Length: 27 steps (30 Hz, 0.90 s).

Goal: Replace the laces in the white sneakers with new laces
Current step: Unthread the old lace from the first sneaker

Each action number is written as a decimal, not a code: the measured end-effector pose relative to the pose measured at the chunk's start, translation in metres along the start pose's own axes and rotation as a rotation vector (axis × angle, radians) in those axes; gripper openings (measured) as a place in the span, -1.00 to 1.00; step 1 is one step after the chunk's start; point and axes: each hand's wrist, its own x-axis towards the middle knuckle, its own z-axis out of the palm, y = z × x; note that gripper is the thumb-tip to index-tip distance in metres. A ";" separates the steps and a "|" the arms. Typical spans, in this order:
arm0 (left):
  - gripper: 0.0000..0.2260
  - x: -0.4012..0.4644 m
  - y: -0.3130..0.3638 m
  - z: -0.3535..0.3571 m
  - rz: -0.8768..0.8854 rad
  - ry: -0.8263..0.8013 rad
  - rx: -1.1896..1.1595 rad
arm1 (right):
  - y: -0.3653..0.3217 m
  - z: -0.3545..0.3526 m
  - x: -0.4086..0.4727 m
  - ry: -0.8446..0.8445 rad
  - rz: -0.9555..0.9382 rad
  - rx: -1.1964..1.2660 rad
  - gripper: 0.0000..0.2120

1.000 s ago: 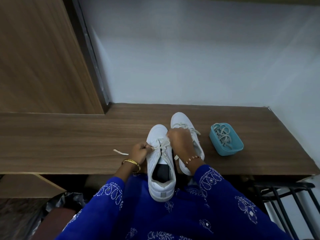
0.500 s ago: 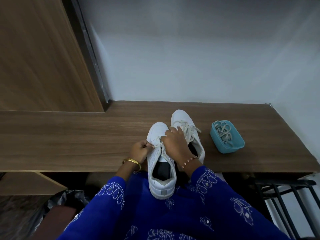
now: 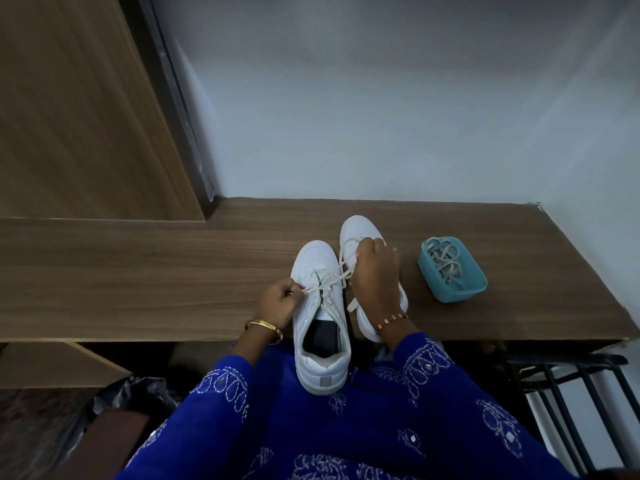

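lace ends held out to both sides of the near sneaker

left hand pinches one end of the lace between thumb and curled fingers, just beside the left flank of the near sneaker. right hand is raised over the far sneaker; its fingers are curled and the other run of the same lace leads up to them from the eyelets, so i read it as holding that end, though the pinch itself is hidden behind the knuckles.

the lace crosses low on the near sneaker, near the toe; the upper eyelets look unthreaded and the tongue lies open. whether this lace is old or new i cannot tell.

key relation: the near sneaker's long axis runs from the person's lap out over the desk, heel off the edge, toe away. the two lace ends leave it sideways, across that axis, one per hand. judgement: the next crossing needs each end brought back to the midline; the left hand is the nearer.

the far sneaker is laced, and touches the near one on its right. a blue tub of loose laces sits well apart, nearer the right hand.
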 end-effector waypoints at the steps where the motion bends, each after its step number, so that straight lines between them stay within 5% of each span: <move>1: -0.71 0.000 0.000 0.000 -0.001 -0.002 0.003 | -0.001 0.001 0.000 -0.018 -0.014 -0.014 -0.69; 5: -0.79 0.003 0.004 -0.002 0.008 -0.004 0.078 | -0.011 0.008 -0.003 -0.228 -0.289 0.011 -0.38; 8: -0.77 0.004 0.008 -0.002 0.022 0.020 0.166 | -0.020 0.008 -0.007 -0.420 -0.410 -0.036 -0.65; 12: -0.77 0.000 0.006 -0.001 0.030 0.031 0.108 | -0.016 0.008 -0.006 -0.266 -0.458 -0.123 -0.73; 17: -0.86 -0.004 0.005 0.000 0.048 0.015 0.032 | -0.010 0.005 0.002 -0.107 -0.278 -0.036 -0.74; 22: -0.74 -0.001 0.000 0.001 0.020 0.013 0.029 | -0.009 0.003 0.007 0.066 -0.048 0.132 -0.77; 27: -0.76 -0.001 0.001 0.000 0.013 0.002 0.026 | -0.014 0.009 0.000 0.089 0.090 0.259 -0.79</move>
